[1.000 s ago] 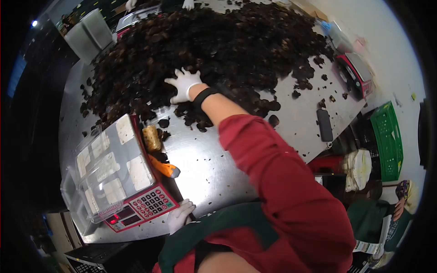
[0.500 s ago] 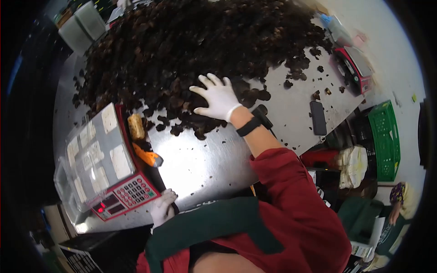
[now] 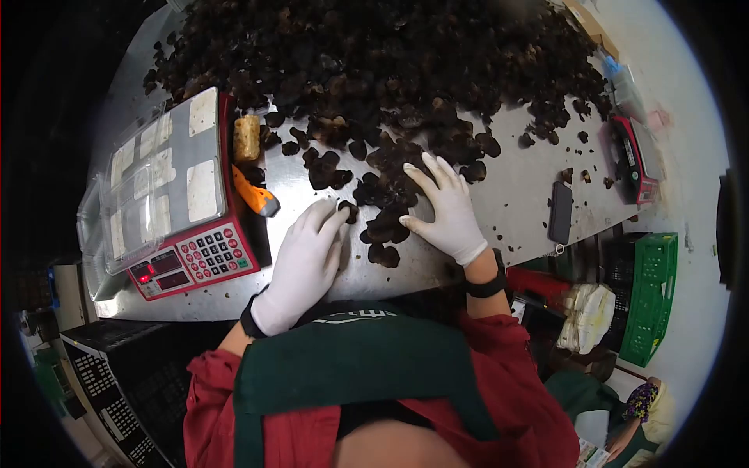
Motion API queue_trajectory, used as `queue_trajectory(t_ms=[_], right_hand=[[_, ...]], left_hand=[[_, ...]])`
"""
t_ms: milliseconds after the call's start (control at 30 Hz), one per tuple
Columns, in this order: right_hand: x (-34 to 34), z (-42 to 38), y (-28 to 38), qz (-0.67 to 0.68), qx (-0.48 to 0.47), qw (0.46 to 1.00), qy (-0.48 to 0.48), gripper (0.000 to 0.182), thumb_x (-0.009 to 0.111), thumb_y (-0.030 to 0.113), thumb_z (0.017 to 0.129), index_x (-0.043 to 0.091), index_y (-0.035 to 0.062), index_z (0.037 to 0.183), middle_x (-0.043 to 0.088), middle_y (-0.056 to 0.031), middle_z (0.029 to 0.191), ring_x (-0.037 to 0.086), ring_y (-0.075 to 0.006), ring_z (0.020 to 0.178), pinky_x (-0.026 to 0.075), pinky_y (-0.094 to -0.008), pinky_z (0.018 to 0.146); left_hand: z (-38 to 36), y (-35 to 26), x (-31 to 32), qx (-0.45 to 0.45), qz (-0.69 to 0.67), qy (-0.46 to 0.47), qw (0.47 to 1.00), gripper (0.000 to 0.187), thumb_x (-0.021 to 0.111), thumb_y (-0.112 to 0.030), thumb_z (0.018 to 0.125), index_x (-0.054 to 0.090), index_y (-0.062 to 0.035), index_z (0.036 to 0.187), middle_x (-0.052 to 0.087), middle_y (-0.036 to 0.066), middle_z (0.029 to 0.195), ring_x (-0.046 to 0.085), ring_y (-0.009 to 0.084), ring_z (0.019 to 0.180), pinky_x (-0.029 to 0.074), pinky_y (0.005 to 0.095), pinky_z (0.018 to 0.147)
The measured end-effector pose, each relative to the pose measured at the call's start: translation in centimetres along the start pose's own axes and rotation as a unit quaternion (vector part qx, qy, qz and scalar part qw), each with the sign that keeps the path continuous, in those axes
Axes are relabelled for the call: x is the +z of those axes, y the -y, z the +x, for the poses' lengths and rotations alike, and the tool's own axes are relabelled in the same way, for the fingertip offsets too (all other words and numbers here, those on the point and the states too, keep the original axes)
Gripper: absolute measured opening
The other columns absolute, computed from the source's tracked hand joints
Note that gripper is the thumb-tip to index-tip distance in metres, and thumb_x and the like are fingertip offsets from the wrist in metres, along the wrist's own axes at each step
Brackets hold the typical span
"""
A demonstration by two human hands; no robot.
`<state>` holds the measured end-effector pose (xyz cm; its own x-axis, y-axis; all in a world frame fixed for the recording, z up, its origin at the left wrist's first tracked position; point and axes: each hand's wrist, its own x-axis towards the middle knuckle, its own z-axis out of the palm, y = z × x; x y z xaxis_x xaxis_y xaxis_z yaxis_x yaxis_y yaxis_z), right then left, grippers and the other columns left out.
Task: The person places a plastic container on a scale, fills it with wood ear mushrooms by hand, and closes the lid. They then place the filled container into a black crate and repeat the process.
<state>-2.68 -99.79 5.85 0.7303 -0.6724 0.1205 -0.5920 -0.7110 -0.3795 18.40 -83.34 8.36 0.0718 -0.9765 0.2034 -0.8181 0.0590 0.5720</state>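
Dark clump [image 3: 386,226] within easy reach.
Your left hand [image 3: 301,259] pinches one piece [image 3: 352,212] (small, needs little grip); your right hand [image 3: 451,212] fans wide, likely to span more.

Illumination in my view is moderate, apparently from overhead. A glare patch whitens the metal table [image 3: 289,189] beside my left hand [image 3: 303,256]. Both it and my right hand [image 3: 449,209] register bright and fairly sharp; the dark pile [image 3: 351,54] loses detail towards the top. A shadow lies along the right side of the nearer scale [image 3: 211,257]. Lens distortion bows the table's left edge; the corners fall to black.
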Motion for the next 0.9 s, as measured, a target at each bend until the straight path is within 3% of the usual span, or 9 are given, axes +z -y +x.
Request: queue_trajectory(t_ms=[100, 267, 433, 467, 567, 633, 767, 800, 900], right_hand=[[0.2, -1.9, -1.0, 0.058, 0.024, 0.998, -0.020, 0.083, 0.079, 0.029, 0.071, 0.045, 0.0198, 0.146, 0.037, -0.0166, 0.153, 0.032, -0.0367, 0.142, 0.025, -0.0545, 0.115], [0.6, -4.4, -0.9, 0.055, 0.056, 0.992, -0.098, 0.066, 0.078, 0.020, 0.072, 0.058, 0.0133, 0.134, 0.042, -0.0168, 0.148, 0.038, -0.0366, 0.137, 0.033, -0.0468, 0.112], [0.5, -4.2, 1.6, 0.071, 0.011, 0.988, -0.139, 0.051, 0.079, 0.024, 0.073, 0.065, 0.0110, 0.121, 0.053, -0.0140, 0.136, 0.052, -0.0333, 0.118, 0.040, -0.0448, 0.101], [0.5, -3.9, 2.8, 0.099, -0.017, 0.986, -0.133, 0.053, 0.079, 0.028, 0.074, 0.065, 0.0111, 0.122, 0.055, -0.0129, 0.133, 0.055, -0.0326, 0.112, 0.042, -0.0439, 0.098], [1.5, -3.0, 6.3, 0.106, -0.054, 0.993, -0.011, 0.069, 0.079, 0.034, 0.072, 0.056, 0.0149, 0.134, 0.046, -0.0158, 0.143, 0.050, -0.0338, 0.123, 0.042, -0.0420, 0.100], [3.3, -2.6, 6.9, 0.041, -0.066, 0.997, -0.028, 0.076, 0.083, 0.029, 0.066, 0.055, 0.0165, 0.135, 0.039, -0.0180, 0.150, 0.047, -0.0347, 0.127, 0.041, -0.0428, 0.102], [6.1, -2.3, 6.2, 0.034, -0.027, 0.995, -0.087, 0.041, 0.077, 0.018, 0.074, 0.066, 0.0160, 0.113, 0.056, -0.0107, 0.127, 0.051, -0.0327, 0.120, 0.047, -0.0418, 0.093], [5.9, -2.1, 6.2, 0.031, -0.052, 0.988, -0.143, 0.021, 0.072, 0.015, 0.077, 0.067, 0.0129, 0.097, 0.060, -0.0071, 0.106, 0.058, -0.0282, 0.102, 0.052, -0.0388, 0.080], [5.1, -1.3, 6.2, 0.125, -0.016, 0.987, -0.104, 0.020, 0.072, 0.015, 0.078, 0.067, 0.0108, 0.097, 0.061, -0.0062, 0.099, 0.061, -0.0259, 0.092, 0.053, -0.0372, 0.076]], left_hand=[[1.9, 0.9, 2.5, 0.036, 0.086, -0.018, 0.995, 0.051, 0.060, 0.000, 0.080, 0.053, -0.0038, 0.130, 0.050, 0.021, 0.132, 0.050, 0.0407, 0.123, 0.040, 0.0472, 0.105], [1.0, 1.7, 2.6, 0.025, 0.121, 0.011, 0.992, 0.039, 0.062, -0.002, 0.075, 0.057, -0.0048, 0.113, 0.055, 0.017, 0.123, 0.051, 0.0364, 0.120, 0.042, 0.0466, 0.100], [0.1, 0.9, 1.3, 0.028, 0.122, -0.009, 0.992, 0.038, 0.063, -0.001, 0.074, 0.056, -0.0046, 0.111, 0.056, 0.017, 0.119, 0.054, 0.0365, 0.114, 0.043, 0.0466, 0.096], [0.0, 1.0, 1.3, 0.007, 0.120, 0.004, 0.993, 0.036, 0.063, -0.003, 0.076, 0.057, -0.0038, 0.111, 0.057, 0.016, 0.116, 0.055, 0.0352, 0.113, 0.043, 0.0453, 0.097], [-0.4, 1.2, 1.2, -0.017, 0.074, 0.048, 0.996, 0.033, 0.063, -0.003, 0.077, 0.057, -0.0031, 0.109, 0.060, 0.015, 0.114, 0.057, 0.0331, 0.112, 0.044, 0.0424, 0.096], [-0.8, 1.3, 1.0, -0.019, 0.032, 0.078, 0.996, 0.031, 0.062, -0.002, 0.078, 0.058, -0.0032, 0.109, 0.061, 0.015, 0.114, 0.058, 0.0323, 0.111, 0.045, 0.0408, 0.095], [-2.0, 0.7, 0.4, -0.031, -0.067, 0.073, 0.995, 0.031, 0.060, 0.002, 0.081, 0.060, -0.0050, 0.112, 0.062, 0.016, 0.122, 0.058, 0.0346, 0.116, 0.047, 0.0407, 0.097], [-2.4, 0.6, 0.3, -0.048, -0.062, 0.054, 0.995, 0.032, 0.061, 0.001, 0.082, 0.060, -0.0052, 0.113, 0.060, 0.016, 0.124, 0.058, 0.0347, 0.116, 0.047, 0.0407, 0.097], [-3.2, 1.0, -0.3, -0.072, -0.055, 0.042, 0.995, 0.036, 0.063, 0.000, 0.083, 0.060, -0.0063, 0.118, 0.056, 0.016, 0.131, 0.057, 0.0354, 0.117, 0.046, 0.0410, 0.099]])
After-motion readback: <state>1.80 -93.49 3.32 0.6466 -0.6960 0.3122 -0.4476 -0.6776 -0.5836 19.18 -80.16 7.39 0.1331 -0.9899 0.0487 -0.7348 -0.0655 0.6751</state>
